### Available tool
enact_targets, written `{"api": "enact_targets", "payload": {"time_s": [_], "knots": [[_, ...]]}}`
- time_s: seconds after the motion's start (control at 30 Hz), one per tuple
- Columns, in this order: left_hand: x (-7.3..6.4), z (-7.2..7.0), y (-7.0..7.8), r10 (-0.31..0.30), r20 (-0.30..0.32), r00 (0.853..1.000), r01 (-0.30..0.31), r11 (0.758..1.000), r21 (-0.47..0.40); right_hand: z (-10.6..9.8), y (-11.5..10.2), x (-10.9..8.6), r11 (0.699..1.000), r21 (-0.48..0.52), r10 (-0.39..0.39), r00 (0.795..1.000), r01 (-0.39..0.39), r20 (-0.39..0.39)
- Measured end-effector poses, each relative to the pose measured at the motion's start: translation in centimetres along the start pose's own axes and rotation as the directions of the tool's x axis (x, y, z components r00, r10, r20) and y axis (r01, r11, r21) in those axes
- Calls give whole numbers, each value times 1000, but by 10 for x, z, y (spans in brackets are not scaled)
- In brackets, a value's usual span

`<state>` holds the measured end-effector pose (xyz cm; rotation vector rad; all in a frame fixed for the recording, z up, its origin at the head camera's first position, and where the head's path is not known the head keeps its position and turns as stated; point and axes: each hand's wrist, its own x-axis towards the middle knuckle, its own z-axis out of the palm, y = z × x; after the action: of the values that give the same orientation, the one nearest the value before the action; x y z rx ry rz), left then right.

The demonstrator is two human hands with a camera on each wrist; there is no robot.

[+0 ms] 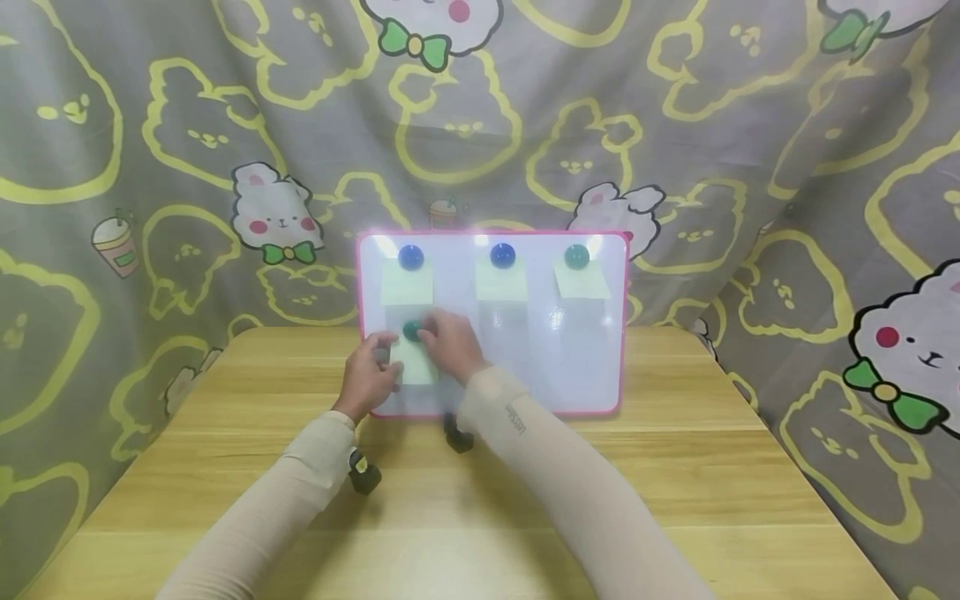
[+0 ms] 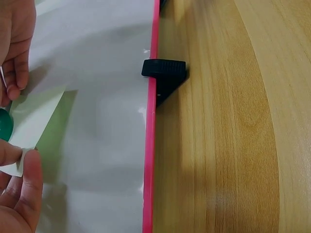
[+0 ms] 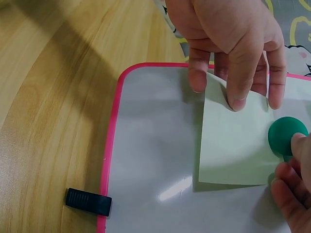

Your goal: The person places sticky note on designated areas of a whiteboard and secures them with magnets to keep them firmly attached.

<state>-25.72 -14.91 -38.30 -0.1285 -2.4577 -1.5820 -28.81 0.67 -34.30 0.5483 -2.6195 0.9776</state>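
Observation:
A white magnetic board [image 1: 540, 375] with a pink frame stands on the table. On its left part lies a pale yellow-green paper note [image 1: 417, 367], its lower end lifted off the surface in the left wrist view. My left hand [image 1: 367, 375] pinches this note by its edge, thumb on the front. My right hand [image 1: 453, 346] holds a round green magnet [image 3: 285, 136] between thumb and fingers, against the note's upper part. Whether the magnet is fully flat on the board cannot be seen.
Above, three similar notes hang in a row: the left note [image 1: 407, 288] and middle note [image 1: 502, 288] under blue magnets, the right note [image 1: 582, 286] under a green magnet [image 1: 577, 256]. Black feet [image 2: 164, 69] hold the board's lower edge. A patterned curtain [image 1: 465, 108] surrounds the wooden table [image 1: 675, 483].

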Motion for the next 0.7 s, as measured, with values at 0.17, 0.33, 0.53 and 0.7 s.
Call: {"api": "enact_targets", "payload": {"time_s": [0.17,0.33,0.53,0.7], "knots": [[1,0,0,13,-8,1000,-12,1000,28,1,1,1,1000,-13,-13,1000,12,-14],[0,1,0,23,-10,1000,-22,999,50,2,3,2,1000,-16,-17,1000,16,-25],[1,1,0,3,-4,1000,-3,998,64,3,3,2,1000,-19,-18,1000,17,-24],[0,1,1,12,-6,1000,-11,997,74,2,2,2,1000,-10,-18,999,17,-27]]}}
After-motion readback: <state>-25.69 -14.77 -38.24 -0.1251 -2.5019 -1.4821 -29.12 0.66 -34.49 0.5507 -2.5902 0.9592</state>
